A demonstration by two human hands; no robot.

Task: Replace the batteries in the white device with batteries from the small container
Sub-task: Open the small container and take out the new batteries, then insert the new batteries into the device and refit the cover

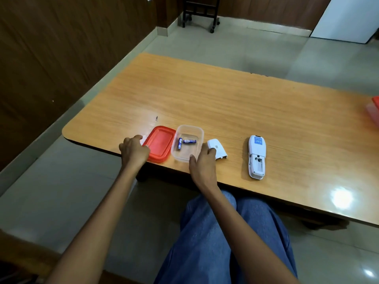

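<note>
left hand (134, 150) curled on red lid (161, 143) edge | right hand (202, 160) seems to grip container (197, 132) corner | two batteries (189, 141) inside | cover (218, 149) just beside | device (256, 156) rightward on worktop (225, 99), bay uncovered

Your left hand (134, 149) and right hand (203, 160) are bare, forearms uncovered; loose blue jeans (215, 242) cover your legs.

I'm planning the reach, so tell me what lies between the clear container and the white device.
Head view: the detached battery cover lies between clear container and white device, beside the right hand; otherwise bare table.
</note>
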